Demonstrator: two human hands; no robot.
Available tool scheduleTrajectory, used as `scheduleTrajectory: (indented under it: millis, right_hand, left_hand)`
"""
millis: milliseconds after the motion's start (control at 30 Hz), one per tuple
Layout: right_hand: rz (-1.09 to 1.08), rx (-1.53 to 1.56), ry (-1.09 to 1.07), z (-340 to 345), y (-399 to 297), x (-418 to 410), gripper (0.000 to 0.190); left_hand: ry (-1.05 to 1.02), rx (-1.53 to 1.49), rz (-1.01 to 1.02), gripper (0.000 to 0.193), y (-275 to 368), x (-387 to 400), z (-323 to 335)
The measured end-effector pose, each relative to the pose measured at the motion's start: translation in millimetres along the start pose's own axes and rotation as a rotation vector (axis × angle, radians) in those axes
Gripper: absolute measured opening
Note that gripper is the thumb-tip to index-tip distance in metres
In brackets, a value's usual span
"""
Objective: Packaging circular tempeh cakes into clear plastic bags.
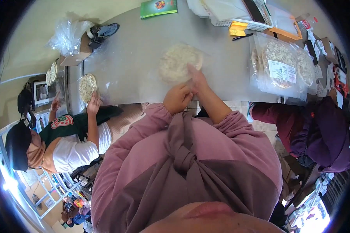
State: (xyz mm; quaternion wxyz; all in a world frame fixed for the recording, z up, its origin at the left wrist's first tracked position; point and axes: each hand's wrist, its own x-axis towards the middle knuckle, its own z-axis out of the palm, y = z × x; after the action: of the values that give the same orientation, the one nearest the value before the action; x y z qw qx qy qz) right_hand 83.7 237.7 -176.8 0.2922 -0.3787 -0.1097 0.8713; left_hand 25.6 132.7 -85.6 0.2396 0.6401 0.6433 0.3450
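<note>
A round pizza topped with pale shreds [177, 62] lies before me on the metal table, blurred by motion. It appears to be within a clear plastic bag [207, 54], whose corner shows past the far right of the pizza. My left hand [177, 97] is curled at the bag's near edge, with its fingertips pinched together on the film. Reaching over the pizza's near right edge is my right hand [197, 76], its fingers blurred. How firmly it grips there is hard to see.
Bagged pizzas [279, 55] with a label are stacked at right. Behind them are a white basket [242, 24], yellow notes [238, 28] and a pen [242, 37]. At left, a co-worker's hand [94, 104] touches another pizza [87, 87]. Another person [317, 131] is at right.
</note>
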Motion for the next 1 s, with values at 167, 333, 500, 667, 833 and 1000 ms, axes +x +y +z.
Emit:
scheduleTrajectory:
  millis: [167,333,500,667,833,1000]
  right_hand:
    - [0.319,0.243,-0.016,32.0,-33.3,-36.8,0.046]
    - [0.371,0.813,-1.138,-1.0,-66.9,-26.6,0.043]
    - [-0.149,0.282,-0.243,-1.3,-148.1,-74.2,0.043]
    - [-0.634,0.398,-0.117,-35.9,-253.0,-122.5,0.044]
    - [-0.895,0.351,-0.079,-108.3,-364.8,-142.2,0.042]
    - [-1.071,0.395,0.173,-187.8,-432.2,-84.7,0.032]
  left_hand:
    - [-0.164,0.046,0.003,0.008,-8.0,0.7,3.1]
    - [-0.219,0.141,0.123,0.009,8.2,29.5,10.0]
    - [-0.234,-0.107,0.254,0.008,48.0,71.4,11.8]
    - [-0.220,-0.172,0.249,0.008,57.8,102.9,16.8]
    - [-0.305,-0.181,0.156,0.009,44.4,112.0,31.3]
    - [-0.390,-0.206,-0.013,0.011,22.2,108.4,41.3]
